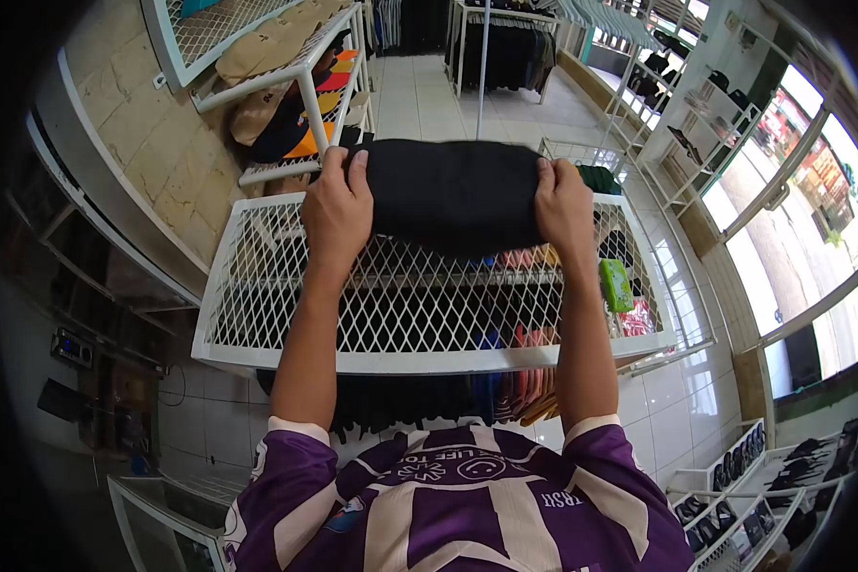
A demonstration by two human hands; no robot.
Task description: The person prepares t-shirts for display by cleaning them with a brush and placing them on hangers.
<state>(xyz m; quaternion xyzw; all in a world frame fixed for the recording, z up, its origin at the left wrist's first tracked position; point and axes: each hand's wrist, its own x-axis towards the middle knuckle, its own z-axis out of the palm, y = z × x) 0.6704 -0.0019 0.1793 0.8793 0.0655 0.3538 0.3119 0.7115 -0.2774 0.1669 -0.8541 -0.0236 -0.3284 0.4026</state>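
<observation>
A folded black cloth (453, 194), probably a garment, is stretched level between my two hands above the white mesh rack top (419, 319). My left hand (338, 212) grips its left end, thumb on the near face. At the right end, my right hand (564, 205) holds it in the same way. The cloth hides the far middle of the mesh. Dark and coloured clothes (520, 381) hang beneath the rack. On the rack's right side lies a green packet (616, 285), close to my right forearm.
Caps (329, 100) fill a white shelf at the upper left, beside a stone wall. Behind stands a rail of dark clothes (515, 57). Shelves with footwear (734, 515) are at the lower right, and glass doors (782, 191) line the right side.
</observation>
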